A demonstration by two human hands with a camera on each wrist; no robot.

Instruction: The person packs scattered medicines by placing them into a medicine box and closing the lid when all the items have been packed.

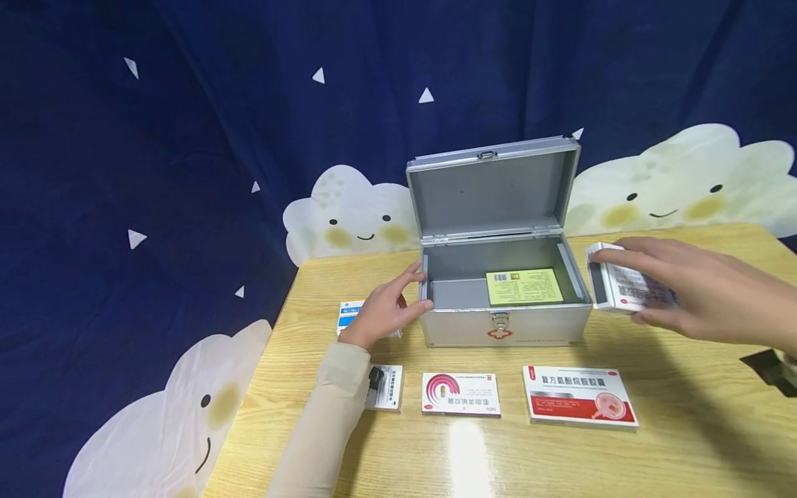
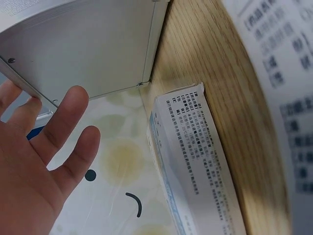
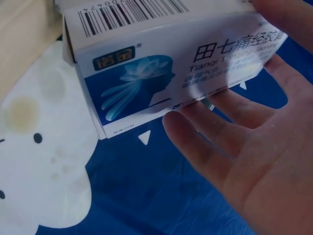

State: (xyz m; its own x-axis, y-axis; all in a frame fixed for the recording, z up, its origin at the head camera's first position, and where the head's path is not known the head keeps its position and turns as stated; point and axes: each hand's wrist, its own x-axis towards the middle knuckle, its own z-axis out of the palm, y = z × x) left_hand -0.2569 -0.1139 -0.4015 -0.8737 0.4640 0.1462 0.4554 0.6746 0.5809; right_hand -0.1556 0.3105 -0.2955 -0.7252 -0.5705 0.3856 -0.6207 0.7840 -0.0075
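Observation:
My right hand (image 1: 703,290) grips a white-and-blue medicine box (image 1: 631,283) just beyond the right wall of a silver first-aid case (image 1: 457,328). In the right wrist view, a barcode and a head-profile picture show on that medicine box (image 3: 161,73), with the fingers (image 3: 210,127) along its edge. The case lid (image 1: 492,190) stands raised. Inside the case, on its right side, lies a yellow-green medicine box (image 1: 524,287). At the case's left wall is my left hand (image 1: 387,308), its fingers extended at the rim and holding nothing.
A red-and-white medicine box (image 1: 579,396), a white box with pink arcs (image 1: 461,394) and a partly covered white box (image 1: 391,389) lie along the front of the wooden table (image 1: 398,456). A blue-and-white box (image 1: 349,315) sits behind my left wrist. A dark blue curtain (image 1: 367,55) hangs behind.

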